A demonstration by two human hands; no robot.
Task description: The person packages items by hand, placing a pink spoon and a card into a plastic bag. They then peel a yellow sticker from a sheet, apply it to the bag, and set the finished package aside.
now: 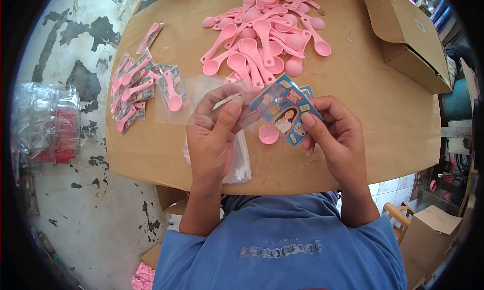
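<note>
Two hands are at work over the desk [393,123]: your left hand [217,123] and your right hand [335,133]. One clear plastic bag [194,101] is in the left grip, thumb and fingers pinched together on its film. At least two printed cards [288,113] are clamped in your right grip, thumb on the front one, fanned slightly and tilted. The front card's left corner meets the film by your left fingers; you cannot tell from this view whether it sits inside.

One loose pink spoon [268,134] lies on the desk, its bowl showing below the cards. More than twenty others overlap in a pile [262,33] beyond your hands, too tangled for an exact count. To your left are at least six wrapped spoons [137,90] with printed backings, most bunched together, one apart at the far end and one nearer the bag. One stack of clear bags [241,161] lies beside your left wrist.

Smooth brown covering spans the desk, with thin pinkish marks near your edge. One open cardboard box [418,63] stands at the far right. Left of you, the grey floor [118,204] shows dark worn patches and clear packages [43,123], some reddish. Another carton [431,234] stands low on your right, beside a wooden seat [398,217] and pale tiles [396,193].
</note>
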